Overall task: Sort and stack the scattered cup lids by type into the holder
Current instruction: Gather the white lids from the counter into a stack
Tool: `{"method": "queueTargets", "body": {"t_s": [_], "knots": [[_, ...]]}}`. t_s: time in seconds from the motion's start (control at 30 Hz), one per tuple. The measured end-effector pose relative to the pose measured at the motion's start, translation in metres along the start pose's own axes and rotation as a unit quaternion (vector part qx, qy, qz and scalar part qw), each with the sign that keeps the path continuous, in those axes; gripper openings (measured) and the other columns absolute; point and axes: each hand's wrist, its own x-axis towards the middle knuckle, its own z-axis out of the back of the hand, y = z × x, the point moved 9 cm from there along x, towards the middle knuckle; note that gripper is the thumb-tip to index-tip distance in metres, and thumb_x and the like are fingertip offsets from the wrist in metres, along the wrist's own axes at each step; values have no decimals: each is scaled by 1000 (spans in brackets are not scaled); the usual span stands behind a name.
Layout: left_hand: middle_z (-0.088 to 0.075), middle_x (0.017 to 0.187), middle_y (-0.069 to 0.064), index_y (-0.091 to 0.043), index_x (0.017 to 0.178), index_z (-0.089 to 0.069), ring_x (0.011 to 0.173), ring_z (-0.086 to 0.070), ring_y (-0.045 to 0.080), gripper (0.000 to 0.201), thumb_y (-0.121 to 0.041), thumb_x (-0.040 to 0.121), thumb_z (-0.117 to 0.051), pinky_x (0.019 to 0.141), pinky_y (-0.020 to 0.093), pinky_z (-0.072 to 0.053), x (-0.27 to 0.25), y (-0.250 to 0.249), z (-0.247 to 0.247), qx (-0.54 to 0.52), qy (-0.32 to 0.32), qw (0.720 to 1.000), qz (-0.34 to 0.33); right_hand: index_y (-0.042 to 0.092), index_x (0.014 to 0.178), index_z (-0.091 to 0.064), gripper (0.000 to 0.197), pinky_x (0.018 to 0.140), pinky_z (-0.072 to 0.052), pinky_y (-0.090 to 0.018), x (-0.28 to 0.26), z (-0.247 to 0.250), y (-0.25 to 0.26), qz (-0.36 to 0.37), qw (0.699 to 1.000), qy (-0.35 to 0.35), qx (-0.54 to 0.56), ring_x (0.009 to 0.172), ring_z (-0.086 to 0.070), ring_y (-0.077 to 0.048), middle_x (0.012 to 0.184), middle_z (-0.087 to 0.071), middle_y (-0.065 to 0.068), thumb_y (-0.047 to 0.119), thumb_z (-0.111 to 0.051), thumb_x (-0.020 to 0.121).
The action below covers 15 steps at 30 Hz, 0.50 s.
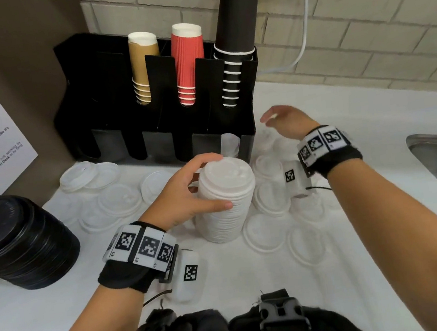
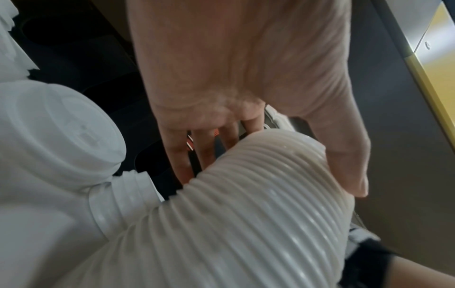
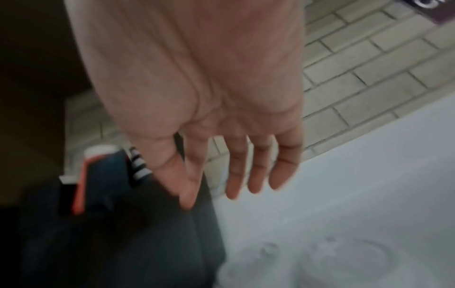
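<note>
The black holder (image 1: 155, 95) stands at the back of the white counter (image 1: 254, 277), cups in its upper slots, loose white lids (image 1: 265, 231) scattered before it. In front, the left hand (image 1: 185, 194) wraps fingers and thumb around a tall stack of white lids (image 1: 224, 198). The right hand (image 1: 286, 120) hovers beside the holder's right end, fingers straight and empty.

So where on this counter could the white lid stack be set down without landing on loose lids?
Bare counter lies in front of the white lid stack held by the left hand, and between it and the black lid stack. Crowded: loose white lids ring the stack up to the holder, beneath the empty right hand.
</note>
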Motion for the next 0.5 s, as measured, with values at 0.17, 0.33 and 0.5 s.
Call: {"method": "queueTargets", "body": {"t_s": [0.17, 0.33, 0.5], "knots": [[-57, 125, -19, -39, 125, -52, 115, -53, 0, 73, -23, 64, -89, 91, 12, -45, 4, 4, 4, 6, 6, 1000, 3, 35, 139, -43, 47, 109, -27, -41, 35, -41, -42, -85, 949, 90, -289, 131, -32, -38, 140, -35, -13, 41, -50, 93], [-57, 126, -17, -37, 127, -51, 115, -53, -1, 76, -30, 60, -87, 90, 12, -45, 6, 3, 3, 3, 14, 1000, 2, 27, 133, -47, 56, 110, -27, -46, 55, -59, -64, -98, 928, 111, -341, 131, -31, -38, 138, -34, -12, 53, -55, 85], [-57, 125, -15, -35, 128, -51, 114, -54, -1, 77, -21, 63, -89, 89, 9, -44, 7, 4, 4, 3, 14, 1000, 4, 16, 113, -60, 67, 102, -34, -48, 71, -64, -72, -98, 920, 117, -362, 124, -36, -35, 127, -48, -15, 70, -47, 77]]}}
